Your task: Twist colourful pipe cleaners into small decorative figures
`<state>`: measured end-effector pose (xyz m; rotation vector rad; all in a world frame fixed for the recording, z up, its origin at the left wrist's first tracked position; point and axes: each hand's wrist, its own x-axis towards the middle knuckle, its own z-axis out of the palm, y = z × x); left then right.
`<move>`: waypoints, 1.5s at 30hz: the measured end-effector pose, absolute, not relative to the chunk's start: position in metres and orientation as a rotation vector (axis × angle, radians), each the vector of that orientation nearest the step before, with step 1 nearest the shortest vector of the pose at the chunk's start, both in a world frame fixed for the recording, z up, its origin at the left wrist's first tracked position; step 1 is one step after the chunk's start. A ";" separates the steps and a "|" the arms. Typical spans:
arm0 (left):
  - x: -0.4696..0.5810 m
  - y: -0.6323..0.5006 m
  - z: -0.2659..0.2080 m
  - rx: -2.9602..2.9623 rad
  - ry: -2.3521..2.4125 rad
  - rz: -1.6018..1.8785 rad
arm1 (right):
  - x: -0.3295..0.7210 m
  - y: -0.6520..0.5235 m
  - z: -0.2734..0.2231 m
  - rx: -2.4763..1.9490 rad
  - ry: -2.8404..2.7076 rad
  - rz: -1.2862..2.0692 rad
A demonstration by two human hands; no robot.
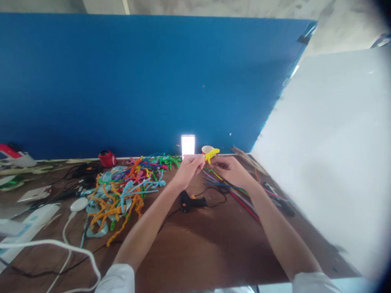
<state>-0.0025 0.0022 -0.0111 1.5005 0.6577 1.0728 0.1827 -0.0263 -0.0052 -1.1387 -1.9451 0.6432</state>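
Observation:
A small yellow pipe-cleaner piece (211, 154), bent into a compact shape, is held up over the far part of the table between my hands. My left hand (192, 167) pinches its left end between thumb and fingers. From the other side, my right hand (229, 169) has its fingers curled against the lower edge of the piece; the fingertips are partly hidden. Behind them stand a paper cup (207, 149) and a phone with a bright screen (188, 144). Below my left hand a black glue gun (192, 201) lies on the brown table (195, 252).
A heap of coloured pipe-cleaner shapes (122, 195) spreads on the left. Straight pipe cleaners (244, 203) lie under my right forearm. A white power strip (30, 228) and cables sit at near left. A blue panel (152, 81) closes the back, a white wall (330, 142) the right.

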 end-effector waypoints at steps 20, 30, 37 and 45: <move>-0.004 0.002 -0.010 1.270 0.441 0.640 | 0.193 -0.012 -0.015 -1.138 -1.749 0.454; 0.000 0.007 -0.017 1.686 0.805 1.252 | 0.181 -0.019 -0.014 -1.200 -1.844 0.257; 0.001 0.007 -0.023 2.232 1.083 1.336 | 0.176 -0.022 -0.011 -1.203 -1.832 0.211; 0.000 0.012 -0.032 2.404 1.230 1.339 | 0.176 -0.022 -0.015 -1.193 -1.867 0.180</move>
